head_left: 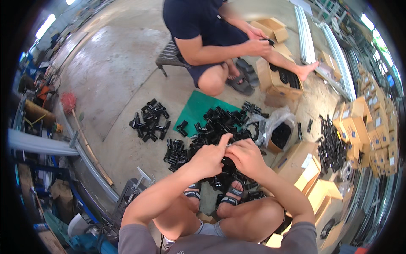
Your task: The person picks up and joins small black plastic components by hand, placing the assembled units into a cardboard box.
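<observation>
In front of my knees, my left hand [210, 158] and my right hand [247, 157] come together over a heap of shiny black tube-like fittings [220, 120]. The fingers of both hands are closed at the same spot, with my left index finger or thumb pointing up. Whatever they grip is mostly hidden; only a small pale glint shows between the fingertips. Part of the heap lies on a green sheet [190, 108]. Smaller groups of black fittings [149, 120] lie on the floor to the left.
Across from me a co-worker [198, 38] sits on a low stool [168, 56], holding a small black part. An open cardboard box [277, 86] with black parts stands by their foot. To my right are a plastic-lined box [279, 134], cartons [298, 163] and long black pieces [330, 144].
</observation>
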`<state>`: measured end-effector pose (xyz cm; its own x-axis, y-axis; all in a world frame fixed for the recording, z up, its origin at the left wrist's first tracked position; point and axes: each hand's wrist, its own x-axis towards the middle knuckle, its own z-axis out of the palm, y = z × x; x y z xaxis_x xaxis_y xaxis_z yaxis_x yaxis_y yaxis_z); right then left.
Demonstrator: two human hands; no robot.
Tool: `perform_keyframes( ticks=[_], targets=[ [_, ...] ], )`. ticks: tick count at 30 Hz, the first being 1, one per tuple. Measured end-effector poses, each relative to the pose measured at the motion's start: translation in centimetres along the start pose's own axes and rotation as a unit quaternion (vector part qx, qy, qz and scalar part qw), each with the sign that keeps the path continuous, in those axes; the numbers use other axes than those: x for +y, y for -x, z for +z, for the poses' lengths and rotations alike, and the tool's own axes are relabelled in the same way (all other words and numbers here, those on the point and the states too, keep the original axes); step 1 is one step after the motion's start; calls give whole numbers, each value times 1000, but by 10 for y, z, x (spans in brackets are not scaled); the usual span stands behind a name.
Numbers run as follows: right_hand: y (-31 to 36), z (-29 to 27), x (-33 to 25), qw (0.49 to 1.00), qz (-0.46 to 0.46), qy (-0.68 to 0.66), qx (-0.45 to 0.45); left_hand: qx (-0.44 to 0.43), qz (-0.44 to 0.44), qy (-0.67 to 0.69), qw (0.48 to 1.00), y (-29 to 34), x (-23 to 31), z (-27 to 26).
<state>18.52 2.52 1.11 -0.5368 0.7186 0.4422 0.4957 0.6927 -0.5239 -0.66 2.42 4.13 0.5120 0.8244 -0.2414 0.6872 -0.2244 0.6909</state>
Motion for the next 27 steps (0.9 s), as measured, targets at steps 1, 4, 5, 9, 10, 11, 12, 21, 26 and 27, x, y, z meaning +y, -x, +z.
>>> perform_keyframes(
  ticks=[1, 4, 5, 9, 10, 11, 12, 21, 26, 27],
  targets=[
    [-1, -1, -5, 1000, -18, 19, 9, 1, 2, 2, 1000, 3, 1, 0],
    [-2, -6, -19, 999, -15, 47, -18, 18, 15, 6, 1000, 9, -2, -2],
    [-3, -8, -21, 998, -14, 55, -25, 30, 33, 10, 999, 9, -4, -6],
    [-7, -7, -35, 996, -42, 71, -27, 19, 13, 8, 1000, 20, -5, -9],
    [-9, -7, -38, 996, -37, 75, -31, 28, 18, 13, 999, 20, -12, -7],
    [-11, -9, -40, 996, -31, 80, -35, 36, 24, 19, 999, 20, -14, -8],
    [-11, -9, -41, 995, -25, 85, -39, 29, 17, 18, 999, 21, -16, -9],
    [-5, -1, -26, 998, -13, 65, -15, 32, 24, -24, 999, 15, 1, -14],
    [-4, 6, -24, 996, -57, 65, -29, 29, 32, -33, 999, 21, -12, -16],
    [-2, 5, -25, 994, -59, 81, -34, 25, 29, -40, 998, 19, -11, -15]
  ],
)
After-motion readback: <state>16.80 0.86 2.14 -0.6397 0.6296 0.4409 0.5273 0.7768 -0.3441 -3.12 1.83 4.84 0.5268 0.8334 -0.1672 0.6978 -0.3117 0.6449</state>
